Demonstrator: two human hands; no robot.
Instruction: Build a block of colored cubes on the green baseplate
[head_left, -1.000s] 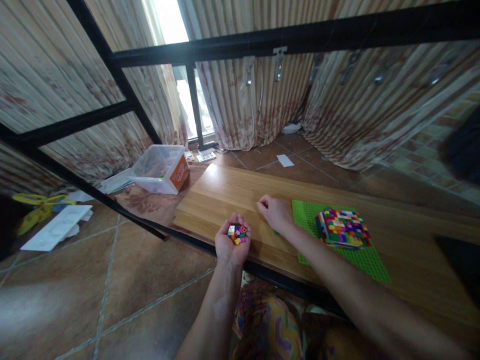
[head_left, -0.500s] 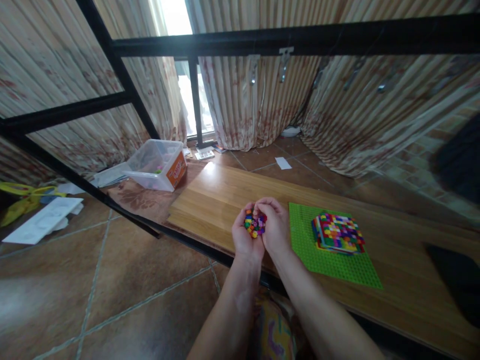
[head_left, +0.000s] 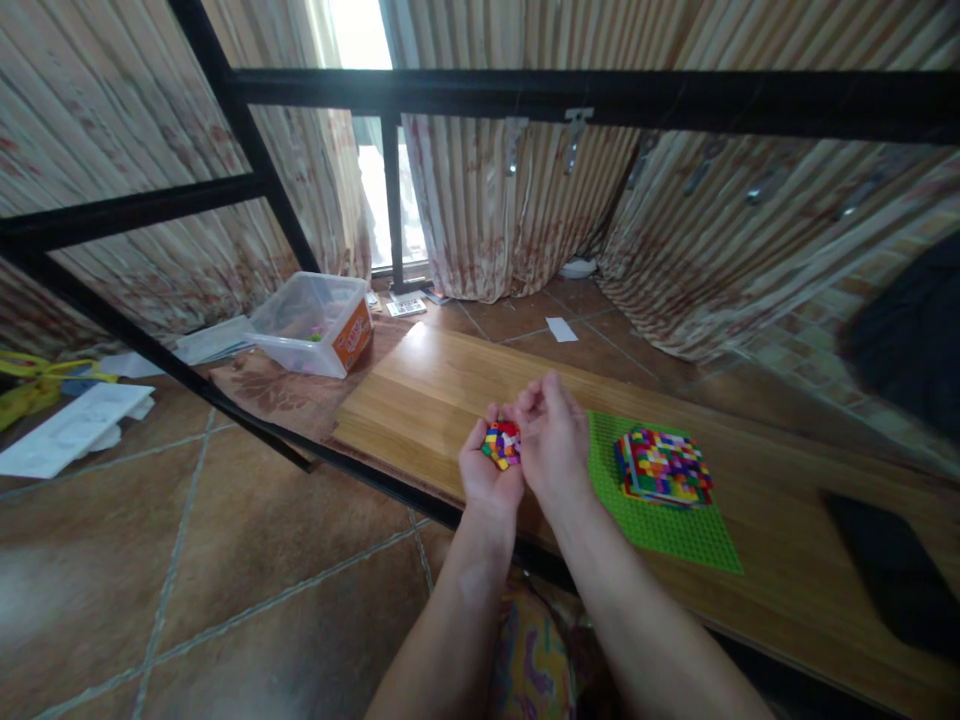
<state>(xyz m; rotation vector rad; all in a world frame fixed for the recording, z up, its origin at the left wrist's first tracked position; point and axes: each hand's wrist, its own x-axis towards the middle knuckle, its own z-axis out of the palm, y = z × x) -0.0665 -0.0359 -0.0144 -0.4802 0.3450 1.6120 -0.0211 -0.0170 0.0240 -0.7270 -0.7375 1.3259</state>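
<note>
My left hand (head_left: 489,478) is cupped palm-up around a small heap of toy building bricks (head_left: 502,443) in red, yellow, green, purple and other colours. Right beside it, my right hand (head_left: 556,440) is tilted on its edge against the heap, its fingers raised and loosely apart, with no brick visible in them. Part of its palm is turned from view. To the right lies a green baseplate (head_left: 675,540), bearing a blocky multicoloured brick build (head_left: 664,467).
A wooden board (head_left: 405,400) lies under the hands, with a dark flat object (head_left: 889,570) at its right. Back left stands a clear plastic box (head_left: 300,325) with a few bricks inside. Black metal bars (head_left: 465,95) cross in front of the curtains (head_left: 480,210).
My right hand has tilted up and its fingers have lifted off the bricks, which now lie in my left palm. The view has shifted slightly.
</note>
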